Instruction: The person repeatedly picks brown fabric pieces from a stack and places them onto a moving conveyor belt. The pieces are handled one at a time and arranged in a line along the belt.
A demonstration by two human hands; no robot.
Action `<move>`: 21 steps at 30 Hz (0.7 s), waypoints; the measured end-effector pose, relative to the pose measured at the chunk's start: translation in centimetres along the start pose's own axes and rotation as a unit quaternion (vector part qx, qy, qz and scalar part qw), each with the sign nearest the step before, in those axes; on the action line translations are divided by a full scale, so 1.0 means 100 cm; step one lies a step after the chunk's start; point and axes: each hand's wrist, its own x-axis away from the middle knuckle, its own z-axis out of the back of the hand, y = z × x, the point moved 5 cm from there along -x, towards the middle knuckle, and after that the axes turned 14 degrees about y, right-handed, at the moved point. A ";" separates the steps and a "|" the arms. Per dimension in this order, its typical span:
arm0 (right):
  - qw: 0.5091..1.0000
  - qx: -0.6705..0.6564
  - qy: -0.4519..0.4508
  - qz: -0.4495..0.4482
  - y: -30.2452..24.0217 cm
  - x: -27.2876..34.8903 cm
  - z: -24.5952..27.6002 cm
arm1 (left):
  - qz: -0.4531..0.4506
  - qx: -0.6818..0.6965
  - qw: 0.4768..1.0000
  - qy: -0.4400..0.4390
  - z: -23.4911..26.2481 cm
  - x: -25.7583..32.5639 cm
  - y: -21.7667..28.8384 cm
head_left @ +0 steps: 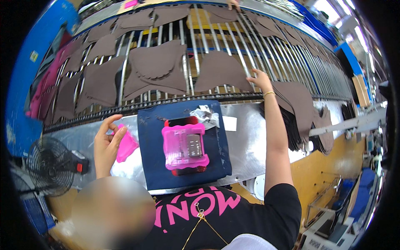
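My left hand [106,143] grips a flat pink pad [126,145] over the metal worktop [246,141], left of a dark blue mat [150,162]. On the mat lies a pink plastic jig [185,146] with a metal block in its middle, resting on a red and black piece. My right hand [260,79] reaches out over the roller conveyor [233,46] and touches the right edge of a brown cut fabric piece [218,71]. A stack of scalloped brown pieces [156,66] lies to the left of it.
Several more brown fabric pieces cover the rollers, with pink ones [46,83] at the far left. A pile of brown pieces [302,112] hangs at the right end. A black fan [50,166] stands lower left. Another person's hand [233,4] shows at the top.
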 end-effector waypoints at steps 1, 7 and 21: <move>0.996 0.076 0.045 0.021 -0.031 0.008 0.021 | 0.004 -0.012 1.000 0.000 -0.001 0.000 -0.002; 0.957 0.025 0.286 -0.032 -0.057 0.073 0.173 | 0.018 0.035 0.999 -0.032 -0.009 -0.002 -0.013; 0.845 0.392 0.232 -0.281 0.101 0.166 0.219 | -0.008 0.032 0.997 -0.070 -0.032 0.000 -0.003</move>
